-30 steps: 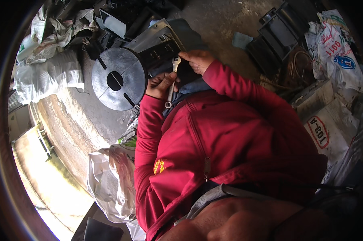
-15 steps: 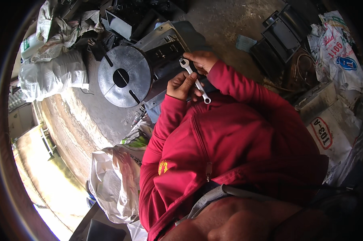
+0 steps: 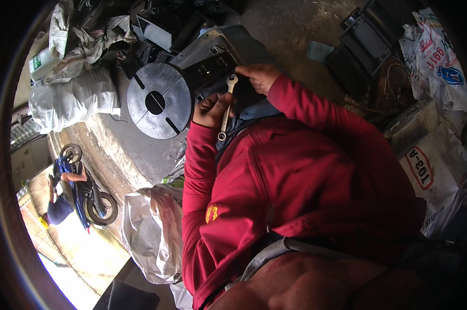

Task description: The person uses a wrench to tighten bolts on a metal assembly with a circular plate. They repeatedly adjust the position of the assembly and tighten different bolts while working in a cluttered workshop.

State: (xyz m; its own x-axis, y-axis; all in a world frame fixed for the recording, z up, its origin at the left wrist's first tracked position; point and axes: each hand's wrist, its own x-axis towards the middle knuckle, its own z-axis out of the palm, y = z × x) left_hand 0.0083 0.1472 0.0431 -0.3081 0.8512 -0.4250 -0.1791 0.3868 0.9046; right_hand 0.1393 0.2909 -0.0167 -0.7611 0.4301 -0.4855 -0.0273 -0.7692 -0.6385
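My left hand (image 3: 211,111) is closed on a silver combination wrench (image 3: 226,109), thumb pressed on its shank. The wrench's open jaw points away from me, its ring end toward my body. Right of the jaw, my right hand (image 3: 262,78) has its thumb and forefinger together near the edge of a dark metal part (image 3: 208,68). Whatever those fingertips hold, if anything, is too small to make out. Left of my hands lies a round grey metal disc (image 3: 172,109) with slots and a central hole.
White sacks (image 3: 150,227) stand at my lower left, others (image 3: 442,72) at the right. A wrapped white bundle (image 3: 70,98) lies at the left. Black metal housings (image 3: 365,46) sit at the back right. Outside at far left, a person rides a blue motorbike (image 3: 83,191).
My left hand has moved left with the wrench, which now stands more upright in view. My right hand stays nearly in place. A motorbike with a rider has come into view outside.
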